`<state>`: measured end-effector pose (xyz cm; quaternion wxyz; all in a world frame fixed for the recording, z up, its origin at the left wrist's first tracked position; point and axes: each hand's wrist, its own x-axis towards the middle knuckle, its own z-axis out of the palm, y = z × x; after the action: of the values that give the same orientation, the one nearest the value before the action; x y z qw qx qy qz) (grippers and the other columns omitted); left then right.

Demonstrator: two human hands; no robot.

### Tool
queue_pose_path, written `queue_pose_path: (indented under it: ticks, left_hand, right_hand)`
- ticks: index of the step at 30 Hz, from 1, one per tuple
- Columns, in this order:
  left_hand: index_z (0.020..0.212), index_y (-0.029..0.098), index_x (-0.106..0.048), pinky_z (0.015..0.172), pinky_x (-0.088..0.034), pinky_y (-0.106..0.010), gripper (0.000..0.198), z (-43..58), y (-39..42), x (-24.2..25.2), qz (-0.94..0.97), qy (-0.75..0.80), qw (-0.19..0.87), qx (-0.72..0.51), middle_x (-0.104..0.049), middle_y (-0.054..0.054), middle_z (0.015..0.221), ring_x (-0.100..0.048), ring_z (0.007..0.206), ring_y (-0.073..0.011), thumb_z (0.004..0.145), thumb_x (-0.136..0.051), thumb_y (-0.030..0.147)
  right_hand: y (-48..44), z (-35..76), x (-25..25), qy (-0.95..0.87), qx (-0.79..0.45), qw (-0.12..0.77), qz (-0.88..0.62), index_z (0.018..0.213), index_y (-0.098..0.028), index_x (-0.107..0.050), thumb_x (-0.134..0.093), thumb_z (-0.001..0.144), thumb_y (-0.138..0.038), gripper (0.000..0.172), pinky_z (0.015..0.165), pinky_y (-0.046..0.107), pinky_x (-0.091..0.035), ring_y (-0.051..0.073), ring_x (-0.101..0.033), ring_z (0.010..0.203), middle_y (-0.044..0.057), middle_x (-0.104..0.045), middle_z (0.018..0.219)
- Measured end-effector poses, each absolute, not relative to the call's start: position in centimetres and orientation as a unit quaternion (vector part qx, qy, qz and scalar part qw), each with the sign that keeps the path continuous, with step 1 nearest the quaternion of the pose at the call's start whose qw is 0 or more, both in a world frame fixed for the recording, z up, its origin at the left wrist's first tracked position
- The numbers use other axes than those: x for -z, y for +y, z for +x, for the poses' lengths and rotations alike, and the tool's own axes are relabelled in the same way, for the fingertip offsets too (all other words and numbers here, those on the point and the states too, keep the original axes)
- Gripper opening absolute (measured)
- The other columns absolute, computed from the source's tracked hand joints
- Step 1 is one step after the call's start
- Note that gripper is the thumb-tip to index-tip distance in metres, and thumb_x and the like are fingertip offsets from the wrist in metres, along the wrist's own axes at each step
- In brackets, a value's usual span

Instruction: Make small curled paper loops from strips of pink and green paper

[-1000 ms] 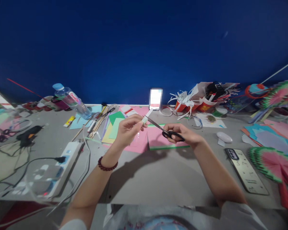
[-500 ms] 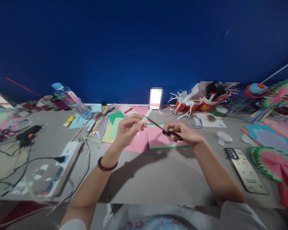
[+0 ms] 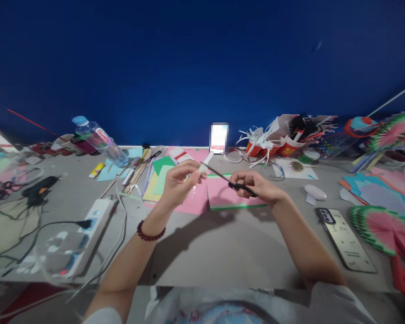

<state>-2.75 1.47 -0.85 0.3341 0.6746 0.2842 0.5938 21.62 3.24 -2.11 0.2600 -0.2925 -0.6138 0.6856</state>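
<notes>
While left hand [image 3: 180,181] pinches paper [image 3: 208,159], right hand [image 3: 249,182] holds scissors [image 3: 232,185] (black-handled).

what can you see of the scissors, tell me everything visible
The scissors have black, plastic-looking handles and slim, grey, metal-looking blades that look nearly closed. The right hand holds the handles, with the blades slanting up and leftward toward a pale strip in the left hand. Whether the tips touch it is unclear. They appear raised above the table.
</notes>
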Motion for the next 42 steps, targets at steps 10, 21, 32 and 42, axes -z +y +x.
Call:
queue_pose_path:
  ticks: [10,21,32,42]
  left_hand:
    - [0.068,0.018,-0.071,0.05,-0.051,-0.021,0.021,-2.7,1.61,0.92,0.669,0.294,0.333,-0.596,-0.064,-0.004,0.071,-0.058,0.061,-0.0107,0.086,-0.06,0.025]
    - [0.069,0.019,-0.071,0.051,-0.051,-0.022,0.021,-2.73,1.76,1.24,0.663,0.298,0.341,-0.596,-0.066,-0.004,0.071,-0.058,0.062,-0.0111,0.085,-0.06,0.022]
    - [0.069,0.018,-0.071,0.052,-0.051,-0.022,0.021,-2.75,1.83,1.24,0.664,0.298,0.345,-0.593,-0.066,-0.005,0.072,-0.059,0.064,-0.0115,0.086,-0.06,0.024]
    - [0.07,0.019,-0.071,0.052,-0.05,-0.023,0.021,-2.85,1.83,1.4,0.669,0.294,0.334,-0.595,-0.067,-0.005,0.071,-0.06,0.068,-0.0135,0.086,-0.061,0.026]
  right_hand:
    - [3.3,21.45,2.16,-0.604,-0.694,0.26,-0.294,0.084,-0.014,-0.056,-0.077,0.071,-0.047,0.041,0.044,0.021,-0.021,0.005,-0.032,0.045,-0.007,-0.045,0.054]
    - [3.29,21.35,2.18,-0.593,-0.704,0.259,-0.293,0.082,-0.014,-0.056,-0.074,0.073,-0.05,0.041,0.043,0.021,-0.019,0.005,-0.029,0.046,-0.007,-0.043,0.054]
    - [3.22,21.4,2.17,-0.592,-0.703,0.257,-0.299,0.081,-0.014,-0.057,-0.076,0.071,-0.052,0.043,0.043,0.021,-0.02,0.004,-0.028,0.045,-0.008,-0.042,0.052]
    - [3.48,21.38,2.84,-0.578,-0.732,0.261,-0.25,0.078,-0.013,-0.058,-0.079,0.066,-0.052,0.046,0.041,0.02,-0.016,0.003,-0.03,0.044,-0.005,-0.044,0.064]
